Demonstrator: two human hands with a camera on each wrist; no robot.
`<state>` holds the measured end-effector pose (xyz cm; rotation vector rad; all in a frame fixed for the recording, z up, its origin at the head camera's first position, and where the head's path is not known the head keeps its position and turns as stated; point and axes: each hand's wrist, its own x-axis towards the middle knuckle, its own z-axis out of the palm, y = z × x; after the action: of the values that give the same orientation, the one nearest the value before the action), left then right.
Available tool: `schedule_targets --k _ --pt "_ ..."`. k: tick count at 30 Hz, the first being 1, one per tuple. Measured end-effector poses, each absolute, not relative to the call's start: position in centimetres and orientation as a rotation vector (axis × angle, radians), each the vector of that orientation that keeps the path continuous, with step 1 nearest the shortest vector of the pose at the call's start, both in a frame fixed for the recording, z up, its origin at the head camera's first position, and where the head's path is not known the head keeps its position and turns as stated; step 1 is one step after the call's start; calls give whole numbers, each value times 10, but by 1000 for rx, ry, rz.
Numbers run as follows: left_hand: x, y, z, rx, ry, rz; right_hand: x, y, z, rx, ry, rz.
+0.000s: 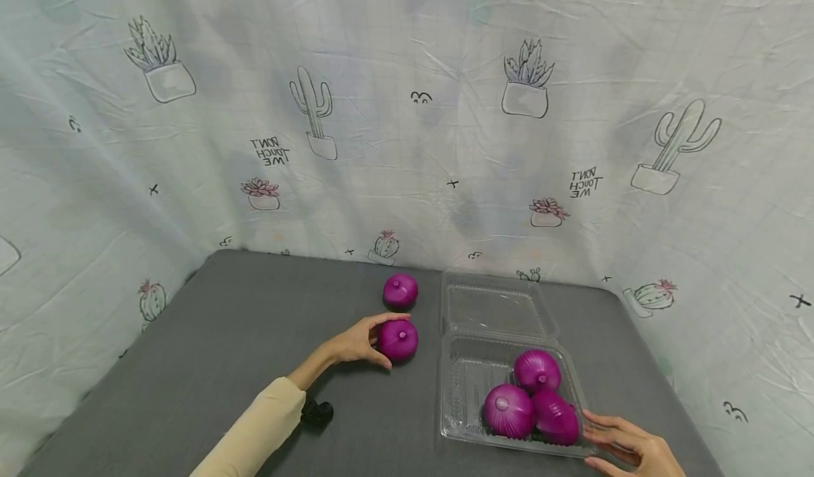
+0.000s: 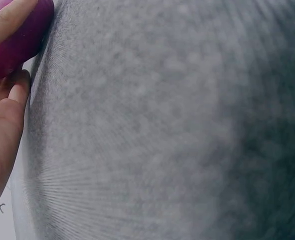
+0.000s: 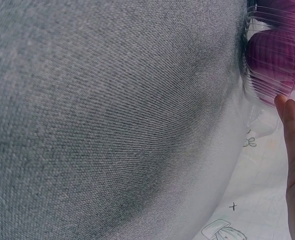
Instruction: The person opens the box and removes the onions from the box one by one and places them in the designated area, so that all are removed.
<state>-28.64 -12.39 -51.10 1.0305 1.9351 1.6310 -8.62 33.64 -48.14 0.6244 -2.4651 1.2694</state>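
My left hand [image 1: 357, 340] curves its thumb and fingers round a purple onion [image 1: 398, 340] on the grey table; the left wrist view shows part of this onion [image 2: 30, 37] between thumb and fingers. Just behind it sits another purple onion [image 1: 400, 290]. A clear plastic clamshell box [image 1: 464, 406] lies opened to the right, its lid [image 1: 496, 307] folded back. Three purple onions [image 1: 509, 410] are grouped in its right part. With extended fingers, my right hand [image 1: 636, 445] touches the box's right edge. Through the ribbed wall, onions [image 3: 272, 55] show in the right wrist view.
A small black object [image 1: 316, 414], partly hidden by the left sleeve, is at the left forearm. The grey tabletop [image 1: 242, 321] ends at a white cloth backdrop [image 1: 381, 145] printed with potted cacti, which also runs along both sides.
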Motion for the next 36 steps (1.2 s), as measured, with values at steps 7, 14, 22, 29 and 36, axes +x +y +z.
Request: schedule_targets --k 7,14,22,29,36 --pt "-288 -127 -511 1037 1898 1644 -85 338 -482 630 -2472 1300" --pt "-288 -128 -510 977 1888 1642 -85 337 -483 605 -2478 1268" --pt "-286 -130 -507 979 1866 1662 -87 338 -483 639 -2461 1267" --pt "-287 -135 -505 1010 1862 1666 -88 338 -483 682 -2447 1270" --pt "-284 -151 -491 1033 1928 1707 -89 338 -484 695 -2431 1279"
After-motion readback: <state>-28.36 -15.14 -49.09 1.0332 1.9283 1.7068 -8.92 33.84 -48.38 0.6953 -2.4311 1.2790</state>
